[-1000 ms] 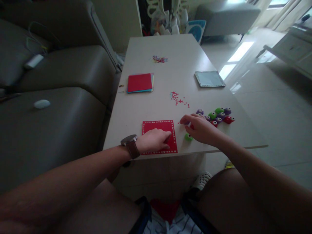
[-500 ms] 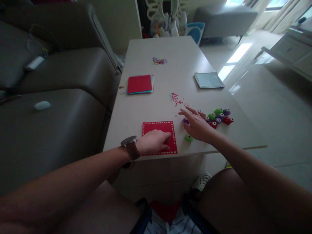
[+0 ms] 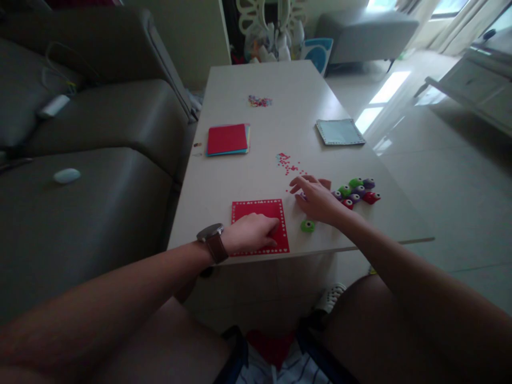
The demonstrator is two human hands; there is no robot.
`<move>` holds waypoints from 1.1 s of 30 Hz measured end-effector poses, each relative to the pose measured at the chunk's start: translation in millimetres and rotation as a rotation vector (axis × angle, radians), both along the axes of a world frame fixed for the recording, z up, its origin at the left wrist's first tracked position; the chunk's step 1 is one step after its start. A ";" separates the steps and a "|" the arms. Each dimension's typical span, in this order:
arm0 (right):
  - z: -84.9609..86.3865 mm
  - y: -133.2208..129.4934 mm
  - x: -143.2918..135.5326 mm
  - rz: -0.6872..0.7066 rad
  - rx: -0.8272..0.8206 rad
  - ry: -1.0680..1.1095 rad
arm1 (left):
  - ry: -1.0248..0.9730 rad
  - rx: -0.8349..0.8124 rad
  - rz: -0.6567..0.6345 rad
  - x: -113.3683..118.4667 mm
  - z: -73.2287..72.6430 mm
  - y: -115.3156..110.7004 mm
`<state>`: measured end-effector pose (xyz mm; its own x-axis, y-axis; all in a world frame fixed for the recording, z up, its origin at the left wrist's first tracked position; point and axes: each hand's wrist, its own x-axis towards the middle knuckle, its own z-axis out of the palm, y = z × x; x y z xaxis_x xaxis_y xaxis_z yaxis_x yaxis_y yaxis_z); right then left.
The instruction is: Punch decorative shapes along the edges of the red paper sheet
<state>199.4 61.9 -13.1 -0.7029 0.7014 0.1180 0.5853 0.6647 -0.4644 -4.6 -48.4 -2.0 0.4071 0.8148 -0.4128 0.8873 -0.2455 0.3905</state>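
A red square card with a border of small pale heart-like shapes lies at the table's near edge. My left hand rests on it, closed, with its curled fingers hiding whatever may be inside. To the right, my right hand reaches over the table, fingers apart and slightly bent. Beneath its fingers a purple craft punch partly shows. A green craft punch sits by itself between the card and my right wrist. Several green, purple and red craft punches cluster beyond that hand.
Small red paper bits are scattered mid-table, and multicoloured bits lie farther back. A stack of coloured paper topped with red is at the left. A pale bordered card lies near the right edge. A grey sofa flanks the table.
My right hand has shifted slightly left and its fingers have bent more over the purple punch. My left hand stays on the red card. The view has moved slightly.
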 end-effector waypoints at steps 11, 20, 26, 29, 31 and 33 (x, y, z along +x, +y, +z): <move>-5.3 13.5 -6.8 -0.118 0.120 0.012 | 0.010 -0.009 -0.004 1.9 2.9 0.5; 28.2 -14.8 14.4 0.212 -0.003 -0.321 | -0.016 0.032 -0.024 -0.5 1.2 -0.4; 26.9 -26.3 26.3 0.285 -0.041 -0.369 | -0.078 0.056 -0.011 2.9 1.9 -0.2; 30.1 -25.7 25.0 0.288 -0.021 -0.280 | -0.197 0.050 0.071 5.1 6.0 2.1; 34.5 -27.0 20.9 0.282 -0.047 -0.193 | -0.351 0.052 0.148 5.7 10.6 4.3; 38.2 -31.2 15.2 0.274 -0.078 -0.104 | -0.517 0.038 0.216 6.3 15.4 6.0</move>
<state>214.6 30.7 25.2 -0.8727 0.4881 -0.0113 0.4363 0.7692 -0.4669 1.7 -42.3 13.4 0.3708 0.9125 -0.1725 0.6146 -0.1019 0.7822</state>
